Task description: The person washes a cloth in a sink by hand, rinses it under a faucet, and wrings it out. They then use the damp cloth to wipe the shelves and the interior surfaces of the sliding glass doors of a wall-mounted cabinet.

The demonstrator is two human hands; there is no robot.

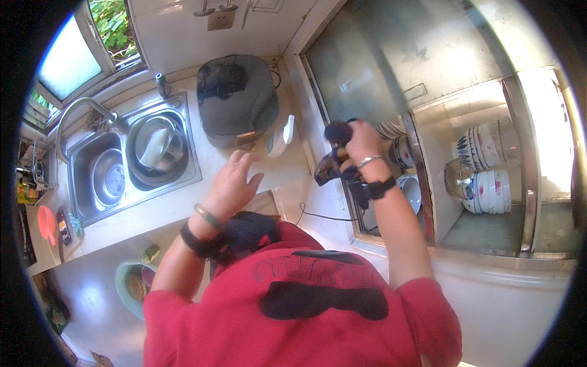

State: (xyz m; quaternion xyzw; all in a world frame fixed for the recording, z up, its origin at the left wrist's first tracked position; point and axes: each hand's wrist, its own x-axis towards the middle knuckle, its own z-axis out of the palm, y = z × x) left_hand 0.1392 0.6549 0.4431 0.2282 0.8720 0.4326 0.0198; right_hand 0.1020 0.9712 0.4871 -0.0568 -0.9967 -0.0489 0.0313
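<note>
My right hand (364,144) is closed around a dark bundle (338,133), though I cannot tell just what the bundle is; it is held up in front of the cabinet (480,235), near the edge of the glass door (361,67). My left hand (235,182) holds nothing: its fingers are loosely spread over the counter (295,168), just in front of the black appliance (238,101). I cannot tell whether my fingertips touch anything there. A white plastic thing (281,138) stands just beside the appliance, on my right.

Further to my left is the double sink (98,168), with a metal basin (177,156) in its right bowl and something white lying inside the basin. The cabinet has stacked patterned bowls (491,191) on my right, with a jar (458,177) just beside them.
</note>
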